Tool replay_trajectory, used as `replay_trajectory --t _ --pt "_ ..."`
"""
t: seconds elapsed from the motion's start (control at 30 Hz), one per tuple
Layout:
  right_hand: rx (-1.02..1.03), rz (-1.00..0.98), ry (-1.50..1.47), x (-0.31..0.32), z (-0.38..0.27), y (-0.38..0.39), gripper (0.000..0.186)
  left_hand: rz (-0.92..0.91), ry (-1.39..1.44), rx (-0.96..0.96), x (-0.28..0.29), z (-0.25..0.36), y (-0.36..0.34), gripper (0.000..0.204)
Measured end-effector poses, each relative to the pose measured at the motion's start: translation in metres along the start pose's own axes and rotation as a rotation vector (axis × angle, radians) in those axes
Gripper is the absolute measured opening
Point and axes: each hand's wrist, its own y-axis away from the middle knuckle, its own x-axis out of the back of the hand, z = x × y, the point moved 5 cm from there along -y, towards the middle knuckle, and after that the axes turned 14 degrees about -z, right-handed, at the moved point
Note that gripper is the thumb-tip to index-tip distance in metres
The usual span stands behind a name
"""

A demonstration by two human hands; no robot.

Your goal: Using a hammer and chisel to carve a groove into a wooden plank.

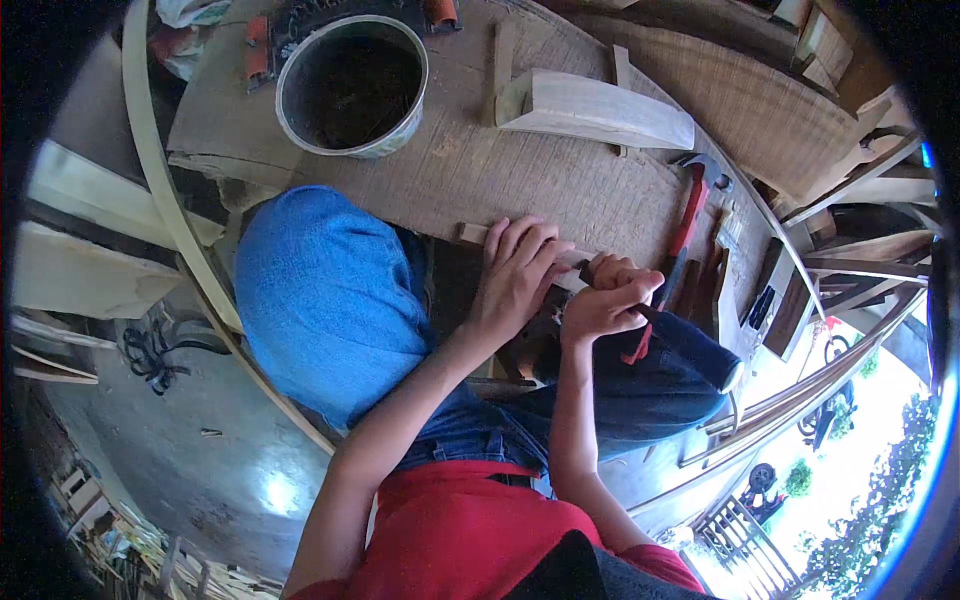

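At the near edge of the wooden workbench [470, 180], my left hand [520, 268] bends its fingers over a small wooden strip [472, 233] and holds it down. The strip's pale end [572, 258] shows to the right of those fingers. Close beside it, my right hand [612, 298] is closed in a fist around a tool with a thick dark handle [692, 347]. This handle points down to the right and has a pale butt end. The working end is mostly hidden by my hands, so its kind is unclear. Both hands are nearly touching.
A claw hammer [690, 210] with a red and black handle lies to the right, near a brush [727, 232]. A curved pale wood block [605, 110] sits at the back, and a round tub [352, 90] of dark material at the back left. Boards [740, 110] lean around the bench.
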Motion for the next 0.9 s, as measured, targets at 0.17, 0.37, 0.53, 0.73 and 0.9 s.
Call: replay_trajectory --t 0.17,0.37,0.53,0.73,0.9 --pt "-0.032 0.007 -0.004 -0.004 -0.003 -0.008 0.047 -0.009 -0.007 -0.015 0.001 0.001 -0.001 0.028" --pt "-0.071 0.069 -0.104 0.003 0.0 -0.003 0.044 -0.015 0.02 -0.011 0.001 0.0 -0.001 0.026" --pt "-0.075 0.067 -0.073 0.002 0.005 -0.012 0.047 0.009 0.016 -0.016 0.001 -0.001 -0.002 0.027" --pt "-0.063 0.065 -0.091 0.005 0.004 -0.006 0.043 -0.024 0.01 -0.022 -0.001 0.002 0.0 0.026" --pt "-0.095 0.066 -0.073 0.0 0.006 -0.006 0.045 -0.023 0.004 -0.009 0.001 0.001 0.0 0.025"
